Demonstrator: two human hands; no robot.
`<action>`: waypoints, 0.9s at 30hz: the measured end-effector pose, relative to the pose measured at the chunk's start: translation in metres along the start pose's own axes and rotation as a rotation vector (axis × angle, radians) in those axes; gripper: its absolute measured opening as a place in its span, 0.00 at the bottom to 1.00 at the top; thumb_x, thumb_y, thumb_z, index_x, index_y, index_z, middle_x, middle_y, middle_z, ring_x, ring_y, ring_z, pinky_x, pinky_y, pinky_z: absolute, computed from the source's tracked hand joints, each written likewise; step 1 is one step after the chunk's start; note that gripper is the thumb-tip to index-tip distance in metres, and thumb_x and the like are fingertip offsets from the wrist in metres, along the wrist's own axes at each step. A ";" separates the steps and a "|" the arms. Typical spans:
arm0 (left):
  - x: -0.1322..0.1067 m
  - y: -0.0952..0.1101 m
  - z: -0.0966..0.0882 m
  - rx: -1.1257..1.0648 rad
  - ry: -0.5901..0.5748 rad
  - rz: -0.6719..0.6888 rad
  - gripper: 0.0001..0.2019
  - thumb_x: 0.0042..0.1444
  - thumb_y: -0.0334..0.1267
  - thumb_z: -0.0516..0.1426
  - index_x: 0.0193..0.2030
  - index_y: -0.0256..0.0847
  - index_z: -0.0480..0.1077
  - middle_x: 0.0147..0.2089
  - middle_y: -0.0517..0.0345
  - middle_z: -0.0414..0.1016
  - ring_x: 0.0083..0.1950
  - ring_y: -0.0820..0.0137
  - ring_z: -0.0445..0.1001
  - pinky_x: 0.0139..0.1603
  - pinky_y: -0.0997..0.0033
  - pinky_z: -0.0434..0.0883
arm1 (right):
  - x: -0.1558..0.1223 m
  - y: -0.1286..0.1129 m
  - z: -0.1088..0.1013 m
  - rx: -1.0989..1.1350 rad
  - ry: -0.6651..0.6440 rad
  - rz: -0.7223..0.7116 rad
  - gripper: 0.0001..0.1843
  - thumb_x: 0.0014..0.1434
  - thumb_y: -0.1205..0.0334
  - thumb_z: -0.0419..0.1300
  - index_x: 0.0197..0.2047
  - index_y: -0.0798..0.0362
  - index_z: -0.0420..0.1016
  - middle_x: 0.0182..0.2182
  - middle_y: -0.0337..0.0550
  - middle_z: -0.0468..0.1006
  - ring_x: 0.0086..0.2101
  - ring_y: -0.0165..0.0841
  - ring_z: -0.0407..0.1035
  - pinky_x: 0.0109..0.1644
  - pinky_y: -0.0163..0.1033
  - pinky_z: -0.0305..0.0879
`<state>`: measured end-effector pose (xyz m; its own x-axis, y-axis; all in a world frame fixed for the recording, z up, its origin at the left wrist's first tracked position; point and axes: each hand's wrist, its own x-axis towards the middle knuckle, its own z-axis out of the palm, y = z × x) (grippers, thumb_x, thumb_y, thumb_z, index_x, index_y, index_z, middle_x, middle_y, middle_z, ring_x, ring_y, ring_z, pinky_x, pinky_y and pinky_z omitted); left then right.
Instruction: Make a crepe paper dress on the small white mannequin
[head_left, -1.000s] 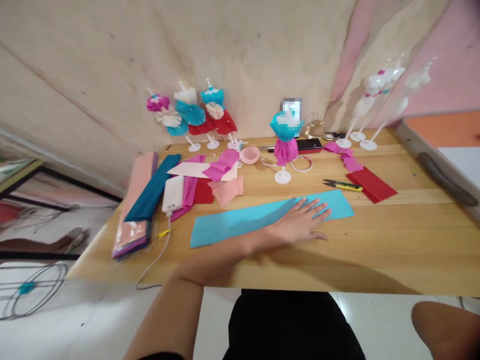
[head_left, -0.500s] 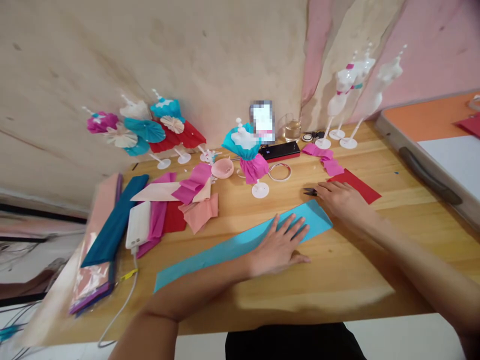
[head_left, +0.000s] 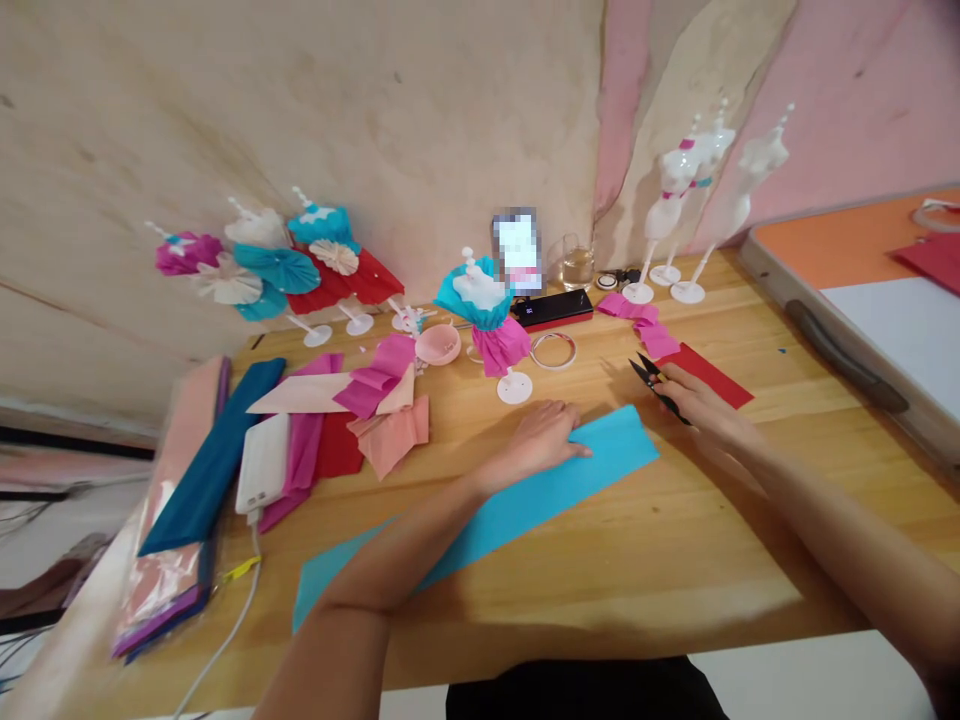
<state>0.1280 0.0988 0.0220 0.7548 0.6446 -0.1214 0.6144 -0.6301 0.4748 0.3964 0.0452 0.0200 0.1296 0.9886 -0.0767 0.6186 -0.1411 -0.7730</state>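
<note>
A long strip of blue crepe paper [head_left: 525, 510] lies slantwise over the wooden table in front of me. My left hand [head_left: 540, 440] is at the strip's far edge, thumb on the paper and fingers curled over the edge, closed on it; the fingertips are partly hidden. Black thread snips [head_left: 654, 382] sit in my right hand [head_left: 694, 400], their blades parted and pointing up and left. That hand is just beyond the strip's right end, beside a flat red paper piece [head_left: 709, 375].
A mannequin in a blue and pink paper dress [head_left: 491, 320] stands ahead, near a power bank [head_left: 555, 309] and a glass of water [head_left: 577, 265]. Bare mannequins [head_left: 667, 200] stand back right. Paper scraps [head_left: 382, 375] and a white power bank [head_left: 264, 462] lie left.
My left hand has gone from lying spread on the blue strip to gripping its far edge. My right hand has lifted the snips from the table.
</note>
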 end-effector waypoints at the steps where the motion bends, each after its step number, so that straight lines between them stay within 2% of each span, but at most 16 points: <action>1: 0.003 -0.003 0.000 -0.038 0.002 -0.021 0.17 0.52 0.53 0.62 0.37 0.42 0.66 0.38 0.56 0.72 0.39 0.64 0.70 0.35 0.68 0.62 | -0.002 0.000 0.000 0.131 -0.053 0.061 0.16 0.64 0.48 0.50 0.41 0.51 0.70 0.27 0.41 0.72 0.28 0.33 0.66 0.31 0.37 0.60; 4: 0.011 -0.013 0.000 -0.208 0.011 -0.072 0.14 0.52 0.49 0.62 0.35 0.41 0.66 0.32 0.61 0.71 0.33 0.70 0.67 0.31 0.70 0.58 | -0.008 -0.006 0.007 0.299 -0.132 0.132 0.22 0.56 0.42 0.60 0.42 0.53 0.70 0.29 0.41 0.74 0.29 0.32 0.67 0.31 0.37 0.61; 6: 0.015 -0.020 0.000 -0.372 0.004 -0.096 0.16 0.51 0.49 0.62 0.34 0.40 0.66 0.31 0.62 0.70 0.32 0.72 0.67 0.31 0.72 0.59 | -0.010 -0.013 0.012 0.327 -0.179 0.119 0.26 0.49 0.44 0.68 0.43 0.54 0.70 0.36 0.45 0.77 0.35 0.35 0.71 0.36 0.38 0.65; 8: 0.016 -0.024 -0.001 -0.564 -0.008 -0.142 0.18 0.48 0.50 0.64 0.37 0.39 0.67 0.33 0.61 0.72 0.33 0.72 0.69 0.32 0.73 0.63 | -0.010 -0.020 0.016 0.380 -0.234 0.114 0.28 0.47 0.47 0.70 0.45 0.54 0.70 0.40 0.48 0.78 0.39 0.38 0.72 0.40 0.41 0.68; 10: 0.015 -0.024 -0.005 -0.750 -0.060 -0.181 0.21 0.46 0.50 0.66 0.42 0.39 0.69 0.38 0.57 0.75 0.37 0.69 0.74 0.35 0.70 0.68 | -0.007 -0.026 0.017 0.418 -0.245 0.088 0.28 0.48 0.50 0.70 0.48 0.54 0.69 0.43 0.50 0.78 0.41 0.40 0.73 0.44 0.44 0.69; 12: 0.013 -0.021 -0.010 -0.894 -0.179 -0.206 0.24 0.46 0.49 0.67 0.48 0.41 0.71 0.44 0.53 0.78 0.43 0.63 0.77 0.40 0.65 0.73 | -0.002 -0.031 0.015 0.383 -0.222 0.037 0.29 0.49 0.51 0.69 0.50 0.54 0.68 0.44 0.50 0.78 0.43 0.41 0.73 0.45 0.46 0.70; 14: 0.013 -0.018 -0.016 -0.970 -0.322 -0.237 0.25 0.44 0.49 0.68 0.49 0.43 0.74 0.48 0.50 0.79 0.46 0.58 0.78 0.44 0.59 0.75 | 0.003 -0.035 0.010 0.298 -0.212 -0.012 0.29 0.50 0.51 0.68 0.52 0.54 0.68 0.45 0.50 0.77 0.44 0.42 0.73 0.45 0.46 0.70; 16: 0.017 -0.014 -0.020 -1.029 -0.406 -0.275 0.25 0.43 0.48 0.69 0.49 0.44 0.76 0.49 0.50 0.79 0.47 0.55 0.79 0.46 0.55 0.76 | 0.007 -0.035 0.004 0.214 -0.222 -0.041 0.29 0.50 0.52 0.68 0.53 0.54 0.69 0.46 0.52 0.77 0.45 0.44 0.72 0.47 0.47 0.70; 21: 0.037 -0.010 -0.017 -1.144 -0.507 -0.289 0.27 0.39 0.44 0.71 0.49 0.47 0.76 0.50 0.51 0.79 0.47 0.56 0.79 0.46 0.53 0.77 | 0.014 -0.021 -0.005 0.179 -0.234 -0.068 0.30 0.51 0.49 0.67 0.55 0.53 0.69 0.51 0.53 0.75 0.49 0.47 0.70 0.52 0.50 0.68; 25: 0.054 -0.015 -0.005 -1.176 -0.551 -0.309 0.31 0.34 0.46 0.73 0.48 0.42 0.76 0.49 0.49 0.79 0.45 0.58 0.80 0.47 0.55 0.77 | 0.015 -0.012 -0.005 0.202 -0.252 -0.044 0.30 0.49 0.46 0.69 0.51 0.52 0.72 0.47 0.51 0.77 0.47 0.47 0.71 0.50 0.49 0.68; 27: 0.058 -0.018 0.001 -1.216 -0.546 -0.295 0.32 0.34 0.45 0.73 0.49 0.41 0.76 0.50 0.48 0.79 0.45 0.59 0.80 0.48 0.55 0.77 | 0.014 -0.010 -0.006 0.228 -0.167 -0.043 0.29 0.51 0.43 0.66 0.50 0.52 0.73 0.43 0.50 0.78 0.43 0.44 0.71 0.45 0.46 0.69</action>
<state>0.1612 0.1474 0.0058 0.8001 0.2574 -0.5418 0.3927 0.4582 0.7974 0.3960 0.0598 0.0305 -0.0341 0.9910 -0.1291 0.4285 -0.1022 -0.8978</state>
